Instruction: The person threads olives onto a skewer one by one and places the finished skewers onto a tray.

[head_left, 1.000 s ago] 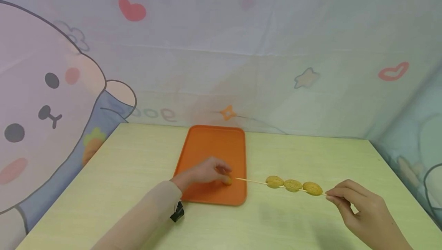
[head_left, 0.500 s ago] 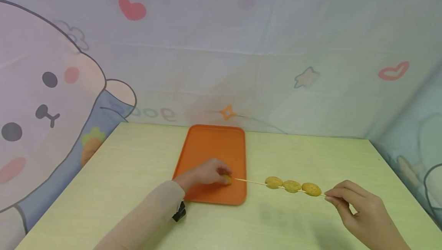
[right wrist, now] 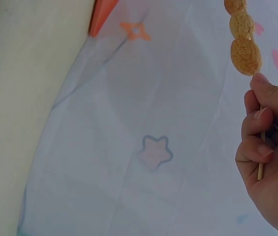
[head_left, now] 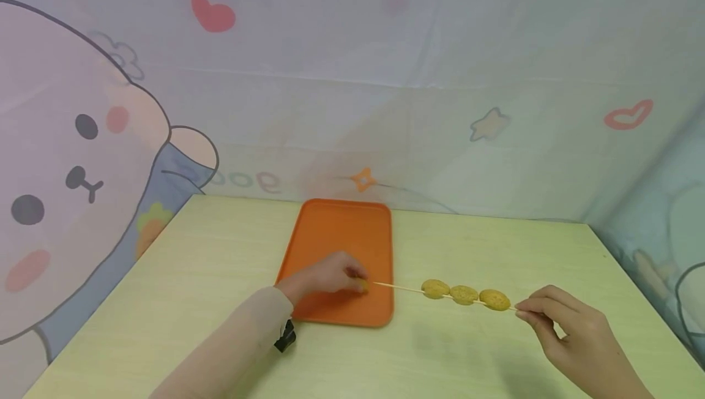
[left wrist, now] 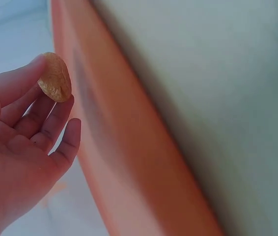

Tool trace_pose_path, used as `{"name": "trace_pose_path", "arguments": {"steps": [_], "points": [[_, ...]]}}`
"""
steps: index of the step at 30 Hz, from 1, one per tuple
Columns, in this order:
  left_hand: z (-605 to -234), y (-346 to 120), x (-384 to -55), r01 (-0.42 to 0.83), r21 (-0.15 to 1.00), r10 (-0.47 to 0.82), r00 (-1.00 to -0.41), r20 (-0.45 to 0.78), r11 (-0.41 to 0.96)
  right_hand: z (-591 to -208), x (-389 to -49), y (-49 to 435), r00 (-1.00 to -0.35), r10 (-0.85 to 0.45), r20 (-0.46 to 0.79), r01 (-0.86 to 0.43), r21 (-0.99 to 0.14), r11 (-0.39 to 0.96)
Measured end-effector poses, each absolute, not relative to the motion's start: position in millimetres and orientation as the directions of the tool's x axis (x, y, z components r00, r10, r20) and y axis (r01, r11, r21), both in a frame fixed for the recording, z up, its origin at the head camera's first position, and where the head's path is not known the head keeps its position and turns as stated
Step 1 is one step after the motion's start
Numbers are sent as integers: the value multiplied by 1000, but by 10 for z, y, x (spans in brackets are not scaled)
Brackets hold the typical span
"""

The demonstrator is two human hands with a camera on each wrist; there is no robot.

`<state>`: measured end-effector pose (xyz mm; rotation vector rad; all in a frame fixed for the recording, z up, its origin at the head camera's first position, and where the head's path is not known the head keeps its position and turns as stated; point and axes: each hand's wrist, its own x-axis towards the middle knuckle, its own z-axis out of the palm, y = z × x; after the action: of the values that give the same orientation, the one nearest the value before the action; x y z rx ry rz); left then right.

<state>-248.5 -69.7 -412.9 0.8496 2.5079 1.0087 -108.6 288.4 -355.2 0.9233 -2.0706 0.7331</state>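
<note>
My right hand (head_left: 575, 328) pinches the blunt end of a thin wooden skewer (head_left: 404, 289) between thumb and fingers. Three golden-brown oval puffs (head_left: 464, 295) with a rough skin are threaded along it near that hand. In the right wrist view the skewer's tail (right wrist: 261, 169) runs down under the curled fingers. Over the orange tray, my left hand (head_left: 333, 273) pinches another oval puff (left wrist: 56, 81) between thumb and fingertips. The skewer's pointed end lies right at that puff in the head view. A small crease shows on the puff in the left wrist view.
The orange tray (head_left: 341, 227) lies lengthwise on the pale wooden table (head_left: 473, 362), its far edge near the backdrop. A printed cloth backdrop (head_left: 341, 50) rises behind the table. A black strap piece (head_left: 285, 336) hangs under the left sleeve.
Both hands hold nearly the same place. The right hand and skewer have shifted slightly left, bringing the point closer to the puff in the left hand.
</note>
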Motion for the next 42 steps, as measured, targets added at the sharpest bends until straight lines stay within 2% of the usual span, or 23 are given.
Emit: {"name": "trace_pose_path", "arguments": {"steps": [4,16,23,27,33,40,42], "points": [[-4040,-754,-2452,387,721,614,-787,-66,574,-3545,-1087,2871,-481,-375,793,-789,-204,580],[-3863,-934,-2360,403,739,627,-779,-34,540,-3530,-1126,2827,-452,-386,804,-808,-186,559],[-3784,-1011,-2271,348,803,623,-781,-38,485,-3512,-1085,2809,-521,-402,753,-781,-230,581],[-3741,-1044,-2210,301,847,629,-776,-51,439,-3525,-1091,2783,-490,-409,770,-806,-220,550],[-3717,-1095,-2133,299,873,661,-750,-34,385,-3564,-1107,2751,-462,-413,784,-825,-209,526],[-3688,-1128,-2022,285,890,674,-738,-33,355,-3596,-1093,2732,-485,-436,758,-819,-218,530],[-3682,-1125,-1993,277,898,676,-737,-30,341,-3611,-1105,2724,-473,-436,766,-827,-215,519]]}}
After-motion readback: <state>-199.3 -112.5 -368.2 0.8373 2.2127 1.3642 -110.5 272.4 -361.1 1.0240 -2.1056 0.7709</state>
